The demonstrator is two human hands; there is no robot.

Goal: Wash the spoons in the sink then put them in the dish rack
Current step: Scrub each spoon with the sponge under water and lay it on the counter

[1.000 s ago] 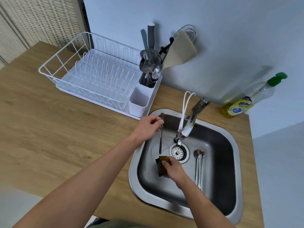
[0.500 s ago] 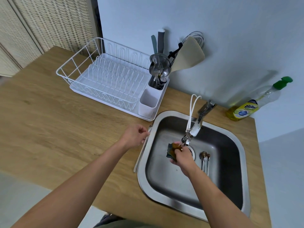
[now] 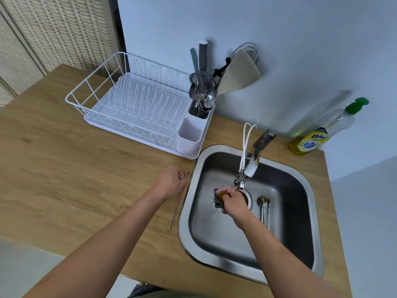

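Moved left onto the counter (image 3: 64, 173), the thin, stiff, slippery spoon (image 3: 177, 204) stayed pinched in the left hand (image 3: 170, 181); the right hand (image 3: 233, 202) clutched the sponge (image 3: 219, 196).

The left hand (image 3: 170, 183) covers the upper part of the spoon (image 3: 175, 209) on the counter (image 3: 64, 179); whether its curled fingers actually grip the spoon cannot be told. The right hand (image 3: 233, 203) hides most of the sponge (image 3: 218, 197) and part of the drain (image 3: 247, 195). The right forearm crosses the handles of the spoons in the sink (image 3: 263, 206); their number is unclear. Cutlery in the holder (image 3: 200, 97) overlaps too closely to sort piece by piece. Both arms are cut off by the bottom edge. The bottle (image 3: 311, 140) label is too small to read fully.
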